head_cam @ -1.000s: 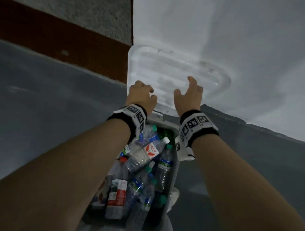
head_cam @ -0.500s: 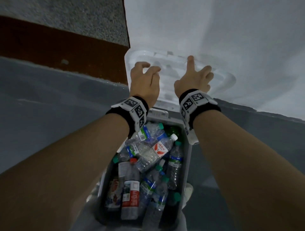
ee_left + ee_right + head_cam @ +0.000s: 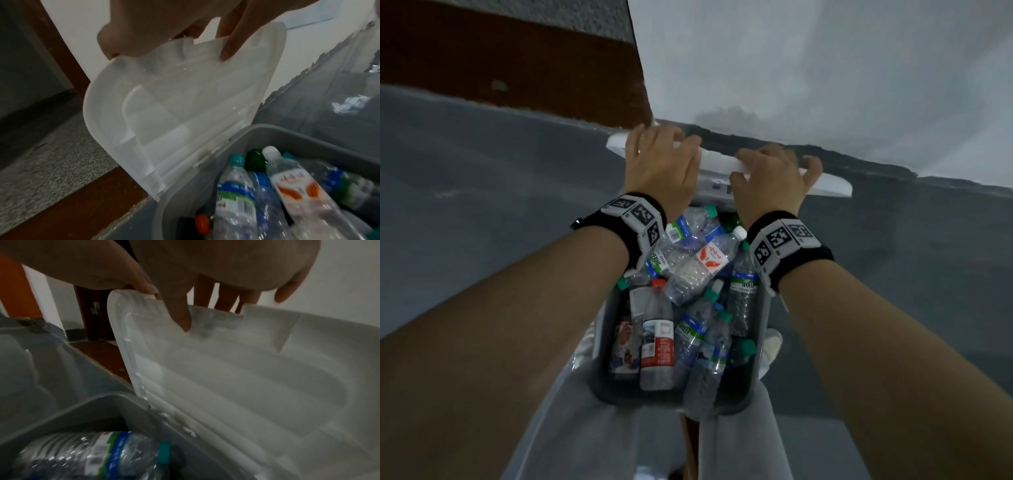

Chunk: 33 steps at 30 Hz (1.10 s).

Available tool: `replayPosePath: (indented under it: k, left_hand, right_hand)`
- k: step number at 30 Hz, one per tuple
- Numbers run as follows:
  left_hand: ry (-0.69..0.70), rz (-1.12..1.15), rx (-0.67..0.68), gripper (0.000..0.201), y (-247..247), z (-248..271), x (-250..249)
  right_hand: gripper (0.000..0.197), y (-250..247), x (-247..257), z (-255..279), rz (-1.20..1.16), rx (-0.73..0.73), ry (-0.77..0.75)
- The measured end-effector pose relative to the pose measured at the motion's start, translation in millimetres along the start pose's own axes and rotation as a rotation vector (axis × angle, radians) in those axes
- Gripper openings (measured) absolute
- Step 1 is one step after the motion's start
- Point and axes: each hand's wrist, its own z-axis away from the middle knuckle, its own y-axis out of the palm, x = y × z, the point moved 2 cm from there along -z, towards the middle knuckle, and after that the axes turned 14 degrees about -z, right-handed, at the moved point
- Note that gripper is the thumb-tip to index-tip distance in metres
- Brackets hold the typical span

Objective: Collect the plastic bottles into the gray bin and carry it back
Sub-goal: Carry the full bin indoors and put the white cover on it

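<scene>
The gray bin (image 3: 763, 329) stands between my legs, filled with several plastic bottles (image 3: 688, 274). Its translucent white hinged lid (image 3: 717, 163) is tilted partway over the far end. My left hand (image 3: 657, 164) grips the lid's free edge on the left and my right hand (image 3: 770, 181) grips it on the right. In the left wrist view the left hand (image 3: 144, 32) has its thumb on the inner face of the lid (image 3: 164, 105), fingers behind it, above the bin rim (image 3: 267, 131). The right hand (image 3: 185, 272) holds the lid (image 3: 246, 369) the same way.
A white wall (image 3: 825, 68) rises just beyond the bin, with a dark red band (image 3: 517, 68) at the left. Grey floor (image 3: 482, 188) spreads on both sides. My grey trouser legs (image 3: 585, 438) and a pale shoe (image 3: 772, 342) flank the bin.
The lid has swung from upright against the wall down towards me. Both hands went from lying on its face to gripping its free edge.
</scene>
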Motion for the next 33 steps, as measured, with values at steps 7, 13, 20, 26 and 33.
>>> replayPosePath:
  k: [7,13,20,26,33]
  left_hand:
    - [0.124,-0.059,0.105,0.029,21,60,2]
    - [0.051,-0.052,0.157,0.032,31,106,4]
    - [-0.132,0.08,0.417,0.02,37,157,-6]
    - [-0.157,0.074,0.501,0.031,47,186,-8]
    - [0.263,-0.078,0.803,0.108,80,195,-17]
  right_hand:
    - [0.02,24,-17,58,-0.024,0.235,-0.066]
    - [0.023,44,-23,120,-0.087,0.113,-0.111]
    - [0.039,66,-24,200,-0.042,0.201,-0.057]
    - [0.038,83,-24,252,-0.036,0.244,-0.004]
    - [0.041,104,-37,314,0.02,0.36,0.073]
